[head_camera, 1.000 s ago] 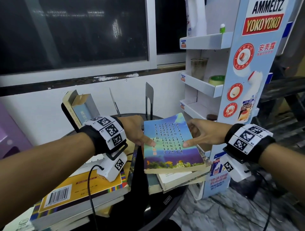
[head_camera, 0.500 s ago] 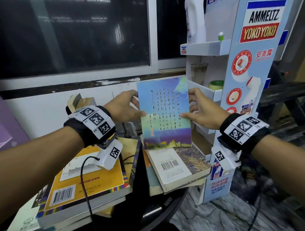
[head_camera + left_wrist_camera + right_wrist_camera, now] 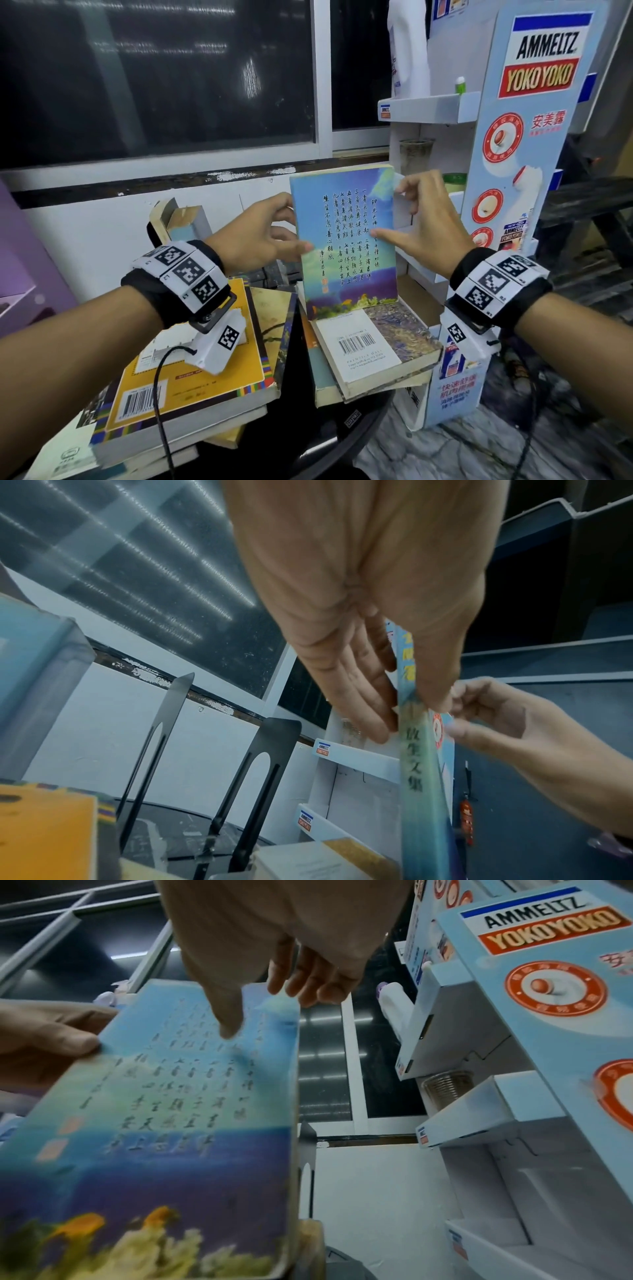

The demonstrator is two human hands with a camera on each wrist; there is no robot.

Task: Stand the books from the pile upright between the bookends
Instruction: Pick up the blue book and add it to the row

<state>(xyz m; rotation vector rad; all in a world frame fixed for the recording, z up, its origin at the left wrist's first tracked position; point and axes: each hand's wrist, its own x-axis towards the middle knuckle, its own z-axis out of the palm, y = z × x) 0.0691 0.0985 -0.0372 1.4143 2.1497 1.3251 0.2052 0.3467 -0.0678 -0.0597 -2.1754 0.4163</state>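
Observation:
A blue book (image 3: pixel 346 240) with calligraphy and fish on its cover stands upright in the air, its lower edge just above the right pile (image 3: pixel 363 346). My left hand (image 3: pixel 294 229) pinches its spine (image 3: pixel 416 764) between thumb and fingers. My right hand (image 3: pixel 394 212) holds the opposite edge, thumb on the cover (image 3: pixel 192 1096) and fingers curled behind the top corner. Two black metal bookends (image 3: pixel 267 764) stand on the table behind, seen in the left wrist view and hidden by the book in the head view. A second pile topped by a yellow book (image 3: pixel 191 359) lies at the left.
A cardboard display rack (image 3: pixel 513 205) with white shelves stands close on the right. The round black table (image 3: pixel 359 421) sits against a white wall under a dark window. Another book (image 3: pixel 178 219) leans at the back left.
The blue book went from lying flat on the right pile to upright, lifted by both hands. The barcode-backed book beneath it is now uncovered. Both hands rose with it.

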